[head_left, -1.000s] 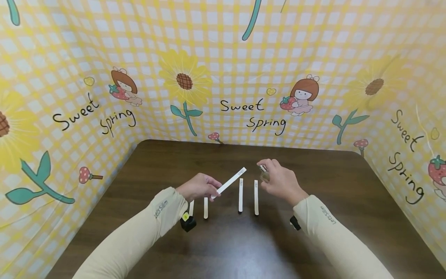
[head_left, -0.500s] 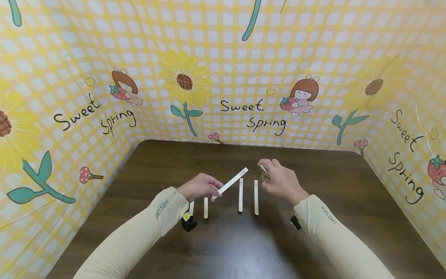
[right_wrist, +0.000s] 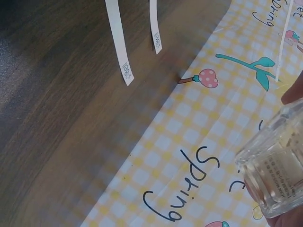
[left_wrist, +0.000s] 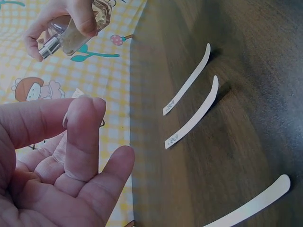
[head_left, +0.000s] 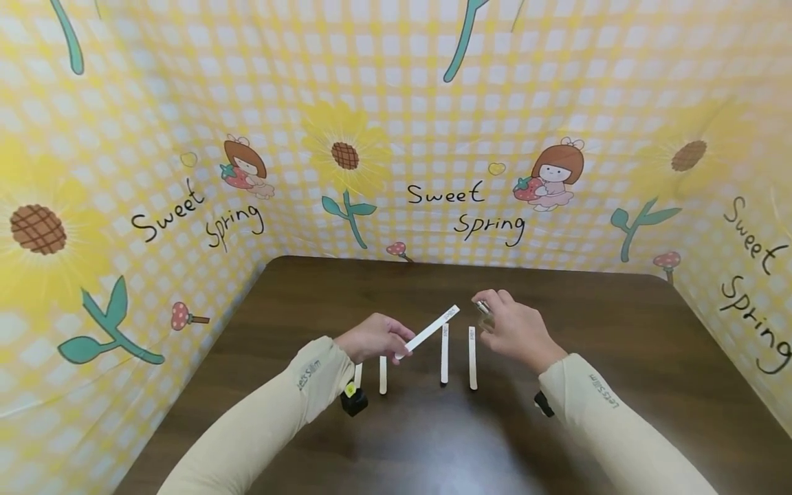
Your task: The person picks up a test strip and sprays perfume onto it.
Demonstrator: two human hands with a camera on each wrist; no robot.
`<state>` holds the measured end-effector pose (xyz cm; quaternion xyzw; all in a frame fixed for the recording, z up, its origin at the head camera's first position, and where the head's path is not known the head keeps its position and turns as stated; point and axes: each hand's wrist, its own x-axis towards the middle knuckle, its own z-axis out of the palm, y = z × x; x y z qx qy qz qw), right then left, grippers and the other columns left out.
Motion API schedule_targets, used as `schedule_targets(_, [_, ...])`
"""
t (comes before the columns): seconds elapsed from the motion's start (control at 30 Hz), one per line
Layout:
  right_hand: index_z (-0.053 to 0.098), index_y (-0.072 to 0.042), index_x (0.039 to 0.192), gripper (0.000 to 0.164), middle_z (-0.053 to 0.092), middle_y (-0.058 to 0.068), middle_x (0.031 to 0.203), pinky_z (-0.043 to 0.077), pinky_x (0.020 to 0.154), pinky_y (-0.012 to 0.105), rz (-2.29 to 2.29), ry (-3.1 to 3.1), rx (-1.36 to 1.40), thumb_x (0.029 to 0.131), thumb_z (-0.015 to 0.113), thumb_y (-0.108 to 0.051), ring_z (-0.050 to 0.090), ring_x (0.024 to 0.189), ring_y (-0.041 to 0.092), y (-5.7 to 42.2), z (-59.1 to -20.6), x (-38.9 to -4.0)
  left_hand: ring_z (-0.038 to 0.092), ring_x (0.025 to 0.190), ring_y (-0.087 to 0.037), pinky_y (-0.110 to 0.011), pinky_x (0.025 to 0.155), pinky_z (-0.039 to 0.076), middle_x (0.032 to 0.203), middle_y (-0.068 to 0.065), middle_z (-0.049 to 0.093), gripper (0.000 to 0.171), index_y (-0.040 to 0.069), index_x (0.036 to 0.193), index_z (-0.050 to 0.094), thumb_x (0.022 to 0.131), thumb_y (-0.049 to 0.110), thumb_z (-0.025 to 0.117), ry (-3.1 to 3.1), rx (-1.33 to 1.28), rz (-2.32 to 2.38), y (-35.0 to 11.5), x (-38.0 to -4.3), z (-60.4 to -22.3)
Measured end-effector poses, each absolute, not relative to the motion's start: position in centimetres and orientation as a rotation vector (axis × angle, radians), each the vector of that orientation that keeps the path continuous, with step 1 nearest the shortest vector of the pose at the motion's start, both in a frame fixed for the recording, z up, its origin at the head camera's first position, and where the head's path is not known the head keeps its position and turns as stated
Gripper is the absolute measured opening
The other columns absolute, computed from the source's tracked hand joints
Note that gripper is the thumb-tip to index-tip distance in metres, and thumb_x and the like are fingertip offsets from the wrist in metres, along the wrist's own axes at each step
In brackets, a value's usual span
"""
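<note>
In the head view my left hand (head_left: pixel 376 337) pinches the near end of a white perfume test strip (head_left: pixel 430 331), which slants up to the right above the table. My right hand (head_left: pixel 518 328) grips a small clear glass perfume bottle (right_wrist: pixel 277 163), with its silver spray top (left_wrist: pixel 50 46) pointing toward the strip's far end. A fingertip lies at that top. Strip and bottle stay apart. Two more test strips lie between the hands, a left one (head_left: pixel 444 361) and a right one (head_left: pixel 473 361). Another strip (head_left: pixel 383 376) is partly covered by my left hand.
The dark wooden table (head_left: pixel 421 440) has rounded back corners. A yellow checked cloth (head_left: pixel 383 89) printed with flowers and lettering hangs around its back and sides. A further strip (head_left: pixel 358 376) lies by my left wrist, mostly hidden. Each wrist carries a black camera (head_left: pixel 355 401).
The head view has shifted, so everything appears further right and slightly lower. Both hands keep the same hold on the strip and the bottle, with little visible movement relative to the table.
</note>
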<state>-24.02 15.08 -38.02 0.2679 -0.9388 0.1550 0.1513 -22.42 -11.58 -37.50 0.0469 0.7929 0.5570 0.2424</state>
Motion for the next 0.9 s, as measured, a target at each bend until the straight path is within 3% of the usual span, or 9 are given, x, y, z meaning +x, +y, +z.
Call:
schedule_targets(0.43, [0.052, -0.013, 0.116, 0.050, 0.053, 0.007, 0.088, 0.034, 0.039, 0.029, 0.403, -2.655, 0.778, 0.069, 0.071, -0.012, 0.039, 0.049, 0.012, 15.7, -37.6, -24.4, 0.058, 0.057, -0.010, -0.019, 0.053, 0.051, 0.089, -0.022, 0.069, 0.027, -0.013, 0.107, 0.064, 0.080, -0.013, 0.063, 2.222, 0.121, 1.476, -10.2, -23.3, -36.9])
schedule_targets(0.9, [0.053, -0.011, 0.113, 0.049, 0.055, 0.008, 0.088, 0.037, 0.040, 0.030, 0.418, -2.634, 0.790, 0.068, 0.073, -0.012, 0.044, 0.051, 0.014, 15.5, -37.3, -24.3, 0.058, 0.059, -0.010, -0.019, 0.054, 0.050, 0.083, -0.017, 0.069, 0.028, -0.016, 0.110, 0.060, 0.082, -0.014, 0.060, 2.149, 0.153, 1.553, -10.8, -23.0, -36.8])
